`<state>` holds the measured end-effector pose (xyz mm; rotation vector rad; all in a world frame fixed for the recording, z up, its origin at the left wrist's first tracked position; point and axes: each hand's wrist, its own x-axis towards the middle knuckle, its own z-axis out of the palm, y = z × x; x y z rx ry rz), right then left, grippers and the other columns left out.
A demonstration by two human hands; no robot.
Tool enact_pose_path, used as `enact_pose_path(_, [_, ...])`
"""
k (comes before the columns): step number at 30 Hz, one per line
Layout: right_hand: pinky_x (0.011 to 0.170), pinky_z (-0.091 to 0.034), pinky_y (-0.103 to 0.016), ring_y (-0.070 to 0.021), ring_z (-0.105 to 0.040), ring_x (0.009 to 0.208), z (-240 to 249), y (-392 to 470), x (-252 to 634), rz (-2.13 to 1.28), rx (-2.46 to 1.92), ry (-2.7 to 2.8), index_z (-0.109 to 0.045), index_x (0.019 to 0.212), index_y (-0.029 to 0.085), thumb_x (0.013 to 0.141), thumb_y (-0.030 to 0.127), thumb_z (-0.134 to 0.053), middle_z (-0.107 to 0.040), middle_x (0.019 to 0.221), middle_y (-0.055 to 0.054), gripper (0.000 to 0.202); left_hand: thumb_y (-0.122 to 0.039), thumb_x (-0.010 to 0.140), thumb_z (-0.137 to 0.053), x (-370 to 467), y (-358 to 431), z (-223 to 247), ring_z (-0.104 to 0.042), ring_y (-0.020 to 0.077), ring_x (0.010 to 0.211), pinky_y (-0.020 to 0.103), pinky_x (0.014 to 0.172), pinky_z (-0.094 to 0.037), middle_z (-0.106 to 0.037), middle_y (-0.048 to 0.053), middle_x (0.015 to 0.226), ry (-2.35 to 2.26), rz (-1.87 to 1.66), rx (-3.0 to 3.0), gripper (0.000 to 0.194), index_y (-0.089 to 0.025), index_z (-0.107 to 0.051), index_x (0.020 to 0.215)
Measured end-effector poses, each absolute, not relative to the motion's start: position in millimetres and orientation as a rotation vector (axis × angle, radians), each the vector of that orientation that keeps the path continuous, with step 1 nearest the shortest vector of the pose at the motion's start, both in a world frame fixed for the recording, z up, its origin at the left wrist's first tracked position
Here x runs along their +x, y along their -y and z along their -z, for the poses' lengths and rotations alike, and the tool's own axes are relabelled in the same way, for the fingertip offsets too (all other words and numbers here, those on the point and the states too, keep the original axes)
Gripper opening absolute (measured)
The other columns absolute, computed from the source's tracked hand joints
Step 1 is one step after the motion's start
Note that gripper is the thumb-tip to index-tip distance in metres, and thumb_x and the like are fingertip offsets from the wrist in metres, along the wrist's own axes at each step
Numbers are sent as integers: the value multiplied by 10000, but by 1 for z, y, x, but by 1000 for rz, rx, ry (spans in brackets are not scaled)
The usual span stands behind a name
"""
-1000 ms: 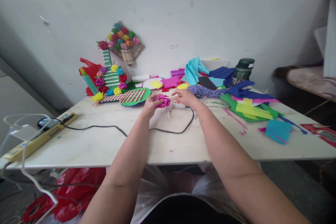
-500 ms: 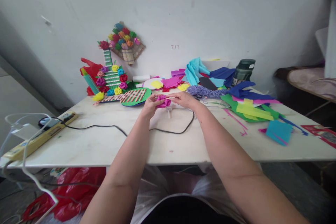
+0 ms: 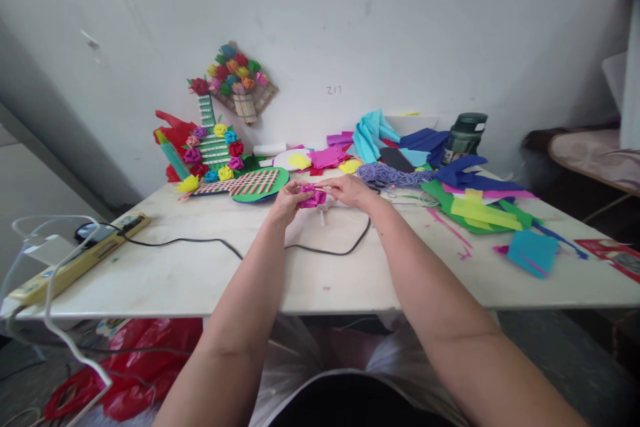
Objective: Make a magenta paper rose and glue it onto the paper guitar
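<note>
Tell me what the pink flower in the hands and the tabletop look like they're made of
pink flower: probably crepe or tissue paper, matte, with soft crumpled folds, pinched between left hand and right hand. tabletop: looks like pale marble or marble-look laminate, smooth, faintly veined.

Both arms reach forward over the edge. Left hand (image 3: 286, 199) and right hand (image 3: 350, 189) pinch closed, fingertips nearly meeting
</note>
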<state>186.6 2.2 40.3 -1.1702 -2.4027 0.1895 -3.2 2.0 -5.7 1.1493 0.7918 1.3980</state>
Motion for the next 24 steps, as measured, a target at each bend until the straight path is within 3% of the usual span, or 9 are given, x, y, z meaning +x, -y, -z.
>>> enact_pose_path(11, [829,-468,-240,-172,-662,984,-33,-11,192,-241,-1106,2390,-665,1184,320,856,214,-548,-711,1111,-4,364,-121,466,-838,-3,-2,5,-633,123,541,235,528,-538,-661,10,665,-802,-1356,1151,378,-118,-606,765])
enact_pose_path(24, [819,-485,-245,-171,-674,960,-33,-12,194,-290,-1095,2377,-667,1175,293,847,193,-562,-715,1091,-24,358,-87,521,-802,-5,-3,6,-633,110,544,203,527,-517,-676,29,675,-788,-1299,1118,293,-107,-633,759])
